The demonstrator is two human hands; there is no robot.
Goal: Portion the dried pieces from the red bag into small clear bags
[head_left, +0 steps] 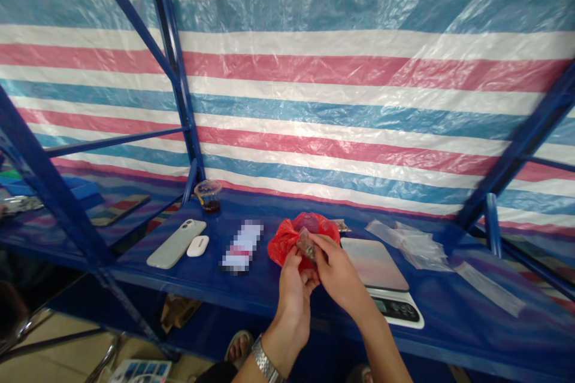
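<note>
Red bag point(322, 225), left hand point(293, 293) and right hand point(338, 269) clamped on packet point(306, 243) over it, scale point(376, 264) right, gap left, shelf edge point(197, 290) nearer.

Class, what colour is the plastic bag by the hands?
Red; the plastic bag shows in the head view.

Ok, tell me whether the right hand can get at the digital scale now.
Probably yes: the digital scale lies right beside the right hand, with nothing evident between, though that hand is busy with the small packet.
</note>
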